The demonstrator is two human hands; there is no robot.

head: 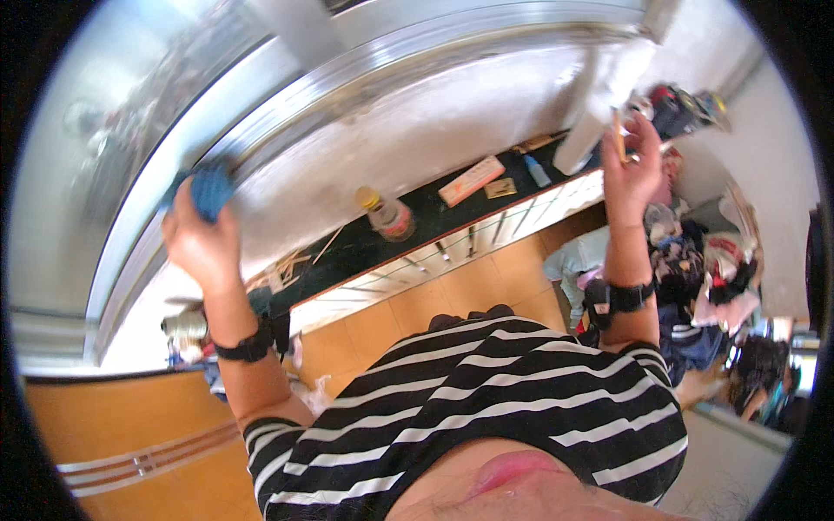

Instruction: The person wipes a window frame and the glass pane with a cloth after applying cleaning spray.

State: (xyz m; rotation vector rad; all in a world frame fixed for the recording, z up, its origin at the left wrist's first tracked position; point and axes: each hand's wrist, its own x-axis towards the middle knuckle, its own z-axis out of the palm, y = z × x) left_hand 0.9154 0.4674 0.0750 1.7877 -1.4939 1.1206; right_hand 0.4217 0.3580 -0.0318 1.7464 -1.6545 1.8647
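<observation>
A blue cloth [210, 191] is gripped in my left hand [203, 251], raised against the metal frame [287, 107] of a sliding window. Both the cloth and the frame around it are blurred. On the other side, my right hand [631, 179] is up beside a white post [586, 124] and pinches a thin, light-brown stick [619, 137]. The kind of stick cannot be made out. Each forearm wears a dark band. Between the hands, below the window, a pale wall [391, 130] runs down to a narrow dark shelf [352, 257].
On the shelf are a yellow-capped glass bottle [389, 218], loose wooden sticks [287, 270], a long printed box [472, 181], a small gold packet [500, 188] and a blue tube [537, 170]. Clothes and bags [684, 260] are heaped at the right. A wooden panel [130, 417] stands lower left.
</observation>
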